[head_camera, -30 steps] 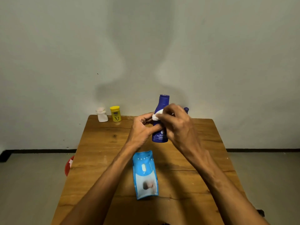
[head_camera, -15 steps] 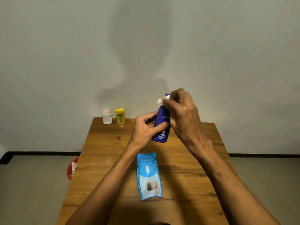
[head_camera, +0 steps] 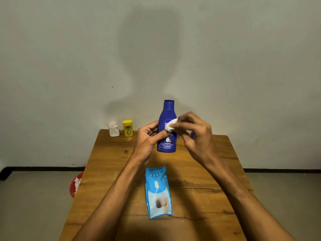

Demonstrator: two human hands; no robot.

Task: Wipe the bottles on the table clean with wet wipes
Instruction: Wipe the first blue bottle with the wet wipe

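At the far half of the wooden table [head_camera: 210, 171], the blue bottle [head_camera: 166, 141] stands upright between both hands. Whether its base rests on the wood or hangs just above it cannot be told.

Left hand [head_camera: 147, 139]: fingers and thumb curled round the bottle's left flank at mid-height, steadying it. Right hand [head_camera: 195, 134]: fingertips bunched, pinching a folded white wet wipe [head_camera: 171, 126] and pressing it against the front label.

Step in hand, by my judgement: wiping the body of the first bottle. The front is under treatment; the neck, back and base appear to remain. The next move calls for the left hand to turn the bottle while the wipe keeps firm contact, with grip enough that smooth, damp plastic does not slip.

Materials: the bottle is glossy moulded plastic, waisted at the shoulder, with a flat-topped cap. The wipe looks soft and limp. The wipes pack [head_camera: 158, 192], a pale blue film pouch, lies flat near the table's centre. A small white bottle [head_camera: 113, 129] and a yellow bottle [head_camera: 127, 128] stand side by side at the far left corner, untouched. The table shows grain and cracks.
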